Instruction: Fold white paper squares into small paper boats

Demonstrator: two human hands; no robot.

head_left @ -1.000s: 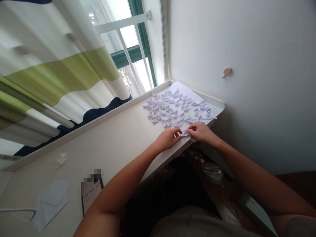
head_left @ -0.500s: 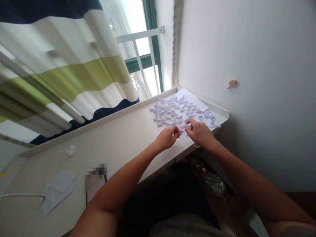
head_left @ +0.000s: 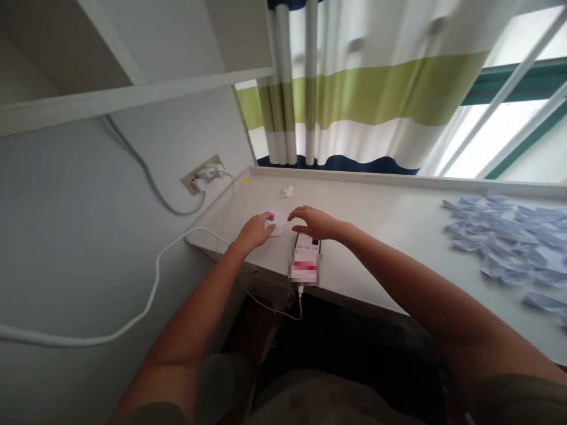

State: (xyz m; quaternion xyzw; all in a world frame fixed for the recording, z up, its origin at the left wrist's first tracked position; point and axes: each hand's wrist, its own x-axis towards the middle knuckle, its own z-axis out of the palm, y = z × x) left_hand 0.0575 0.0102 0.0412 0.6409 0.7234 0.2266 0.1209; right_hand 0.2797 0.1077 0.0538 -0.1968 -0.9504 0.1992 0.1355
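My left hand (head_left: 256, 231) is at the near-left side of some white paper (head_left: 279, 217) on the desk. Its thumb and forefinger are apart, with white paper showing between them; a firm grip cannot be made out. Just right of the paper, my right hand (head_left: 318, 223) hovers with thumb and fingers spread and nothing between them. Below it lies a phone (head_left: 305, 260) with a lit, partly blurred screen, a white cable plugged into its near end. Many small folded white paper pieces (head_left: 509, 236) lie spread at the right of the desk.
A crumpled white scrap (head_left: 287, 192) and a small yellow piece (head_left: 245, 182) lie toward the back of the desk (head_left: 381, 200). A white cable (head_left: 157, 277) loops across the left. Plugs sit in a wall socket (head_left: 201, 175), below a shelf (head_left: 177, 88). A striped curtain (head_left: 376, 94) hangs behind.
The view has swung left. Both hands have left the folded paper pieces and are now at the paper and phone on the left side of the desk.
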